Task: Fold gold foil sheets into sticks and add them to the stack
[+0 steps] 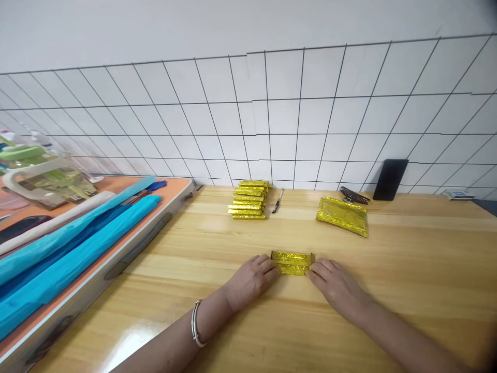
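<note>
A shiny gold foil sheet [292, 263], creased lengthwise, lies flat on the wooden table [186, 311] in front of me. My left hand [254, 278], with a silver bangle on the wrist, pinches its left end. At the opposite end, the fingers of my right hand [336, 285] are closed on the foil's edge. Farther back stands a stack of narrow folded gold foil strips [248, 201]. To the right rests a pile of flat gold foil sheets [342, 215].
A pen [278, 201] lies beside the strips. Behind the flat sheets are a dark hair clip [354, 196] and a black phone [390, 180] leaning on the tiled wall. On the left, an orange-topped surface [176, 187] carries blue rolls [97, 248] and a pitcher [46, 178].
</note>
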Demonstrator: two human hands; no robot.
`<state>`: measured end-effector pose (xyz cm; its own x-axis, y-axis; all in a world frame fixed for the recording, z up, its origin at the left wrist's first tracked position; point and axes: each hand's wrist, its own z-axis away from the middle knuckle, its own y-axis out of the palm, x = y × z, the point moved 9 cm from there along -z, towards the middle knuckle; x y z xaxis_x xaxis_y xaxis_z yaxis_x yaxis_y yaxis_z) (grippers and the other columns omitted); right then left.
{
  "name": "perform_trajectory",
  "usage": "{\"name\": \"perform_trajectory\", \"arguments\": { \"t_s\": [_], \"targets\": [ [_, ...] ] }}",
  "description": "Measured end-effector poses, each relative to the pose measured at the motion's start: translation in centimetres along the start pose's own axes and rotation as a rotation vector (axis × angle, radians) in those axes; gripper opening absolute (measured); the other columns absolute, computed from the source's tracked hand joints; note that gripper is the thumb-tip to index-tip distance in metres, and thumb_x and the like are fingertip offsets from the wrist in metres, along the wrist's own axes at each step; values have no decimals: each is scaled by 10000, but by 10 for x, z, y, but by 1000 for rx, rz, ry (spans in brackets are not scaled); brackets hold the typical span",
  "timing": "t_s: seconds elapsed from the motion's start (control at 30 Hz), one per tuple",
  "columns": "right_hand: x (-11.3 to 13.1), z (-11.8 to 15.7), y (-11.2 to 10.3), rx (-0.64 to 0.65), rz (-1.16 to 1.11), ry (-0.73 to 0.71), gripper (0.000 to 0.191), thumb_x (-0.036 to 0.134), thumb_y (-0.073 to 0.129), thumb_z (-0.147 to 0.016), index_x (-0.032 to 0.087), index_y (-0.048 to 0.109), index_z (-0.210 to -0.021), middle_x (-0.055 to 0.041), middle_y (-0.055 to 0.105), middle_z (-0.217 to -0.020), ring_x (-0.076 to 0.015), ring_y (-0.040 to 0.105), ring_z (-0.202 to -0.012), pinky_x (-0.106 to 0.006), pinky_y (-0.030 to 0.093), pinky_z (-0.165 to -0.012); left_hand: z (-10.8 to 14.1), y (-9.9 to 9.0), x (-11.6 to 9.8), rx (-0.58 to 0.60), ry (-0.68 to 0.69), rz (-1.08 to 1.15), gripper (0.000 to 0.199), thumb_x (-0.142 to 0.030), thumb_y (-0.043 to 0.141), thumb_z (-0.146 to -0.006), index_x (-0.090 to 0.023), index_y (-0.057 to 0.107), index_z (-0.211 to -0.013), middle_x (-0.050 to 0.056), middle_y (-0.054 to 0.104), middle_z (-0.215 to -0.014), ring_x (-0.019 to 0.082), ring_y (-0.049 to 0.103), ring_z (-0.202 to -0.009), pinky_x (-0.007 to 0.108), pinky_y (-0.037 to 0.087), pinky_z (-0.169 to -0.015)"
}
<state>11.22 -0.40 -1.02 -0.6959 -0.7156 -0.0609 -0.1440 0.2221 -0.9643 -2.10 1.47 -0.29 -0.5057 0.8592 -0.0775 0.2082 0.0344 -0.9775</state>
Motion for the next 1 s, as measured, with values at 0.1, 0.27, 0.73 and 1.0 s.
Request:
{"name": "perform_trajectory", "arguments": {
  "t_s": [0.1,0.27,0.73,1.0],
  "targets": [
    [-4,2,-1,-41,-62,43,253,107,411,-897,168,558,-1094,-85,590,-941,-206,503,-912,-369,472,-777,0,4,6,-30,-50,55,241,-165,355,-934,-165,532,-1097,74,569,-912,189,490,-884,323,441,-781],
    [-6,2,-2,-70,-105,81,255,108,397,-899,169,576,-1071,-93,592,-929,-210,506,-907,-364,480,-768,0,7,15,-83,-116,133,235,-129,374,-912,-171,567,-1039,72,569,-878,186,499,-862,325,451,-775],
    [-6,5,-9,-85,-255,29,265,97,391,-886,195,579,-1045,-70,579,-914,-199,503,-903,-361,469,-811,11,1,11,-131,-21,240,292,-125,386,-905,-181,550,-1139,91,596,-1048,183,516,-1050,349,449,-913],
    [-13,8,-11,-81,-345,139,274,123,385,-886,237,604,-1004,-47,589,-984,-181,534,-934,-333,477,-837,4,2,6,-110,48,168,282,-107,357,-904,-171,538,-1111,101,594,-987,175,550,-989,327,482,-861]
  ]
}}
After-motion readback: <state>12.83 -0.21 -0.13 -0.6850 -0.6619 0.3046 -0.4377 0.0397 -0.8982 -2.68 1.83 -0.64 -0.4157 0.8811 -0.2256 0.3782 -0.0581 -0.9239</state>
